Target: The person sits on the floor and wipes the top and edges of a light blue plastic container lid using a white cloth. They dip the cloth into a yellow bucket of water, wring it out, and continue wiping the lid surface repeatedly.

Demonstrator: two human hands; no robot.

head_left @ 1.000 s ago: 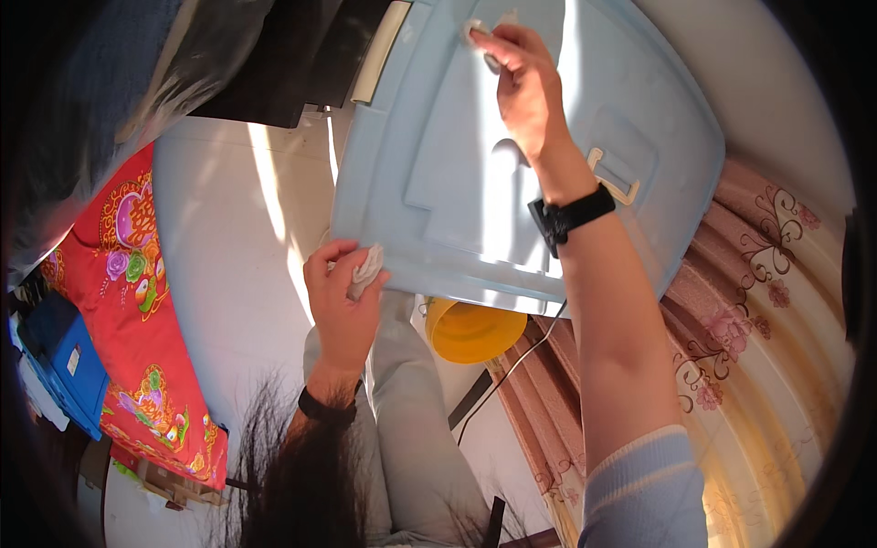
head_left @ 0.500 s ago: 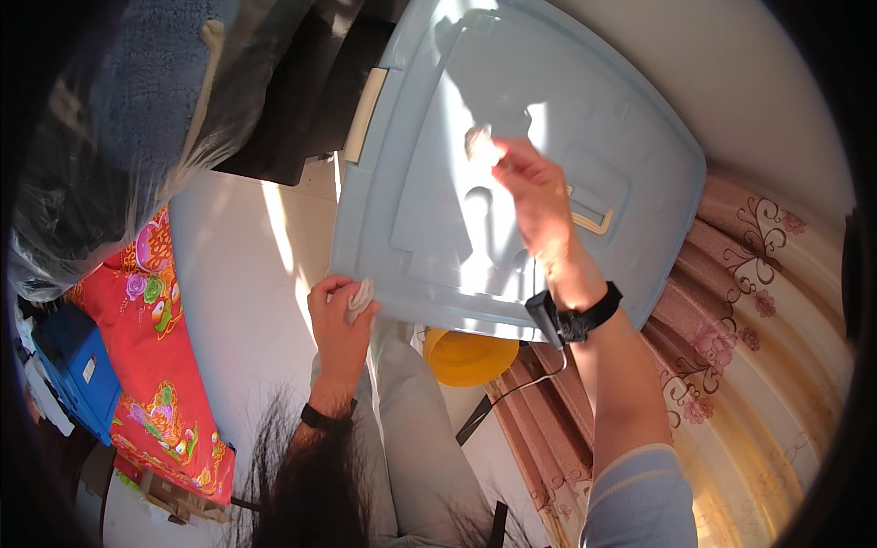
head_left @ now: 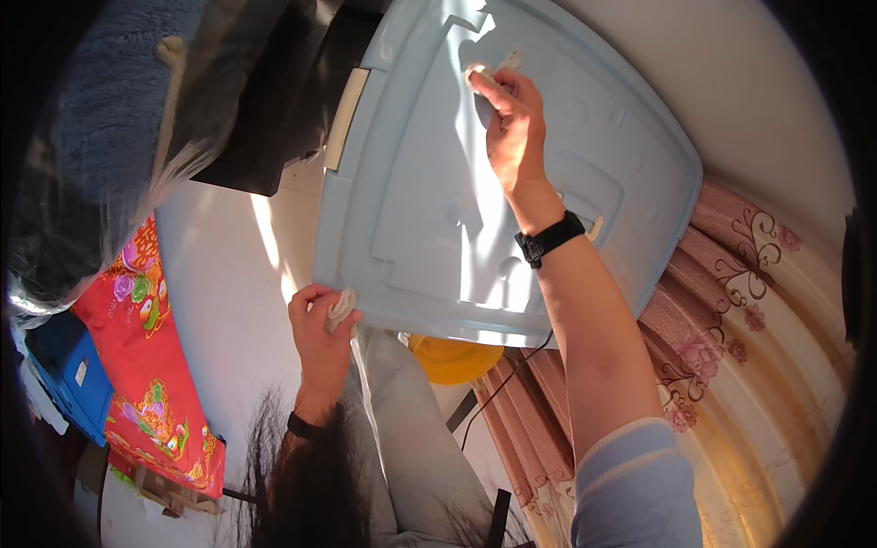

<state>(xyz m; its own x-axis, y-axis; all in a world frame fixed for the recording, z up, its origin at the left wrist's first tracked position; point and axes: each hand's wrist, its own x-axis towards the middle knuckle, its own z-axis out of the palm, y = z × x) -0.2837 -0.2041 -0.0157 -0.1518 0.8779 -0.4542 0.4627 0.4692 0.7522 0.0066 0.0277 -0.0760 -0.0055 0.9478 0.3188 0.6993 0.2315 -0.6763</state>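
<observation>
A large pale blue plastic storage box lid (head_left: 420,192), with a cream latch (head_left: 348,119) on its left edge, fills the upper middle. Over its far part, my right hand (head_left: 517,137) is closed on a crumpled white tissue (head_left: 474,75), which rests against the lid's surface. At the lid's near left corner is my left hand (head_left: 322,340), fingers curled with a second wad of white tissue (head_left: 342,307) between thumb and fingers. Whether the left fingertips also grip the lid's edge is hidden. Both wrists wear black bands.
A yellow bowl-like thing (head_left: 454,360) shows beneath the lid's near edge, beside my grey-trousered legs. Pink floral curtains (head_left: 731,329) hang at the right. Left are a red patterned cloth (head_left: 157,402), a blue box (head_left: 66,370) and a plastic-wrapped blue fluffy item (head_left: 100,100).
My right hand has moved farther up the lid with its tissue. My left hand and the lid's near corner have shifted slightly left in view.
</observation>
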